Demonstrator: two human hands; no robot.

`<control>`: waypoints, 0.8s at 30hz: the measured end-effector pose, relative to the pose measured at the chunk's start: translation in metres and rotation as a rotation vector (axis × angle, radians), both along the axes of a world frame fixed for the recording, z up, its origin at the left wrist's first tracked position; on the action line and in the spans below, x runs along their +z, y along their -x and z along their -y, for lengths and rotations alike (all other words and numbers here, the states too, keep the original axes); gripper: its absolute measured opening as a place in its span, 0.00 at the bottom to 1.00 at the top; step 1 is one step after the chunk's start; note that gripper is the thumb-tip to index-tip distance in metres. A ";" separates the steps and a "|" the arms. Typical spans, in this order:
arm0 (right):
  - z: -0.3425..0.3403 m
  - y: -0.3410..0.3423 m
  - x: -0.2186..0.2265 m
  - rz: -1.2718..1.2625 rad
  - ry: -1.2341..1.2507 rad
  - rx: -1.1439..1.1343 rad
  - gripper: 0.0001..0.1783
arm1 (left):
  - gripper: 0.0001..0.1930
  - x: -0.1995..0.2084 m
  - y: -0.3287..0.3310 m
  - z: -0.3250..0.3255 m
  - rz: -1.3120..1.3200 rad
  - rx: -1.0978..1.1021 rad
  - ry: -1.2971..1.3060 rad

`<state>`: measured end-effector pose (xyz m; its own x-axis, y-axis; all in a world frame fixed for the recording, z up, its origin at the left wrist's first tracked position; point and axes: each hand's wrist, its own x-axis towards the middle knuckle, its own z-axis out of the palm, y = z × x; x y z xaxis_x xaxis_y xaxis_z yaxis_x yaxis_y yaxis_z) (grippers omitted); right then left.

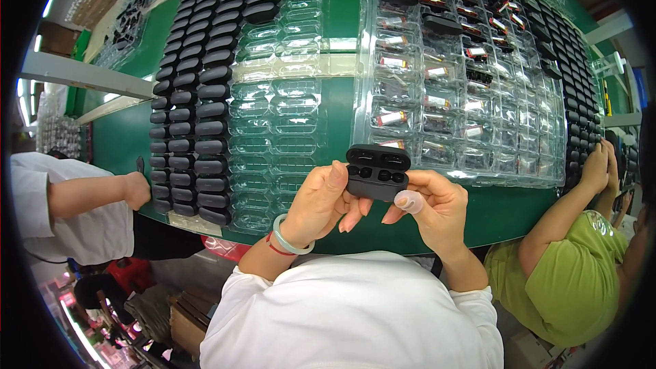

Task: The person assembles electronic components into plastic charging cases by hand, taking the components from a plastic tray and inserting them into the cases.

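Head view: the left hand (pixel 321 195) pinches one end of an open black case (pixel 374 187) between thumb and fingers; the right hand (pixel 441 215) grips the other end, its thumb wearing a pale cover (pixel 408 202). The case is above the near edge of the green bench (pixel 331 240), lid (pixel 378 157) raised. Keeping it level, fingertips clear of the hinge, seems wise: tilting could spill the dark round pieces (pixel 391 177) inside. I can read no writing on it; small labels (pixel 391 119) in the clear tray (pixel 365 89) beyond are too tiny to read.
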<state>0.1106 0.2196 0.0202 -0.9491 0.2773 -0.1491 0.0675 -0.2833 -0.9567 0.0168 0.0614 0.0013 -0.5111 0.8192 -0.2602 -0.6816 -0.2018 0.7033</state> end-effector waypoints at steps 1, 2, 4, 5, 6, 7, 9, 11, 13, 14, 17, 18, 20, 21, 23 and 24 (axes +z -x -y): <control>0.000 -0.001 -0.001 -0.002 0.000 0.006 0.16 | 0.30 0.001 -0.001 -0.001 -0.021 0.016 -0.016; 0.001 -0.002 -0.001 -0.014 0.034 -0.004 0.15 | 0.30 0.000 -0.003 -0.001 -0.025 0.026 -0.016; -0.001 -0.006 -0.005 -0.035 0.100 0.012 0.17 | 0.26 -0.002 -0.005 0.001 -0.016 0.072 -0.060; -0.002 -0.007 -0.007 -0.036 0.098 0.020 0.17 | 0.26 -0.001 -0.005 0.002 -0.017 0.080 -0.062; -0.003 -0.007 -0.008 -0.016 0.175 0.041 0.20 | 0.23 0.001 -0.005 0.003 -0.210 0.068 0.014; -0.004 -0.007 -0.009 0.005 0.251 0.061 0.23 | 0.20 0.002 -0.004 0.004 -0.402 0.054 0.091; -0.009 -0.002 -0.011 -0.027 0.276 0.113 0.25 | 0.18 0.002 -0.004 0.004 -0.456 0.092 0.101; -0.013 0.002 -0.008 -0.055 0.301 0.160 0.28 | 0.20 0.000 -0.001 -0.001 -0.940 0.171 0.116; -0.014 0.006 -0.002 0.074 0.312 0.247 0.30 | 0.22 0.001 -0.001 0.001 -0.973 0.164 0.171; -0.014 0.007 -0.002 0.119 0.340 0.264 0.30 | 0.22 0.001 0.000 0.001 -1.087 0.155 0.165; -0.017 0.007 -0.014 0.137 0.396 0.328 0.31 | 0.23 0.004 0.002 -0.002 -1.215 0.186 0.146; -0.015 0.008 -0.012 0.174 0.473 0.304 0.31 | 0.23 0.003 0.004 -0.001 -1.295 0.207 0.147; -0.007 0.010 -0.005 0.075 0.335 0.197 0.31 | 0.23 0.001 0.006 -0.002 -1.381 0.240 0.150; -0.002 0.011 -0.001 -0.027 0.202 0.090 0.32 | 0.23 -0.001 0.007 -0.004 -1.332 0.279 0.121; 0.000 0.005 0.009 -0.052 0.046 -0.012 0.34 | 0.23 -0.001 0.007 -0.001 -1.286 0.326 0.096; -0.006 0.000 0.012 -0.087 -0.233 0.071 0.34 | 0.24 -0.001 0.003 0.004 -1.015 0.170 0.039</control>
